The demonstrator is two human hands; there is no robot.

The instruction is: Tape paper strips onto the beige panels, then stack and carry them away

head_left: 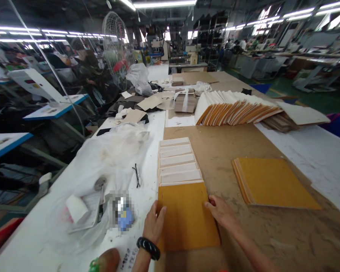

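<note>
A mustard-yellow panel [188, 217] lies flat in front of me, at the near end of a row of overlapping pale-edged sheets [180, 160]. My left hand [154, 223], with a black band on its wrist, grips the panel's left edge, thumb on top. On the opposite edge, my right hand [219, 209] pinches the panel between thumb and curled fingers. The undersides of both grips are hidden. To the right rests a stack of similar yellow panels [274, 183] on the brown board [223, 151].
Beyond the board leans a long row of orange-and-white sheets [238, 107], beside a tied bundle of brown pieces [184, 102]. Clear plastic film [110, 151], black-handled scissors [136, 175] and a white roll [77, 209] lie on the left. A fan [115, 45] stands behind.
</note>
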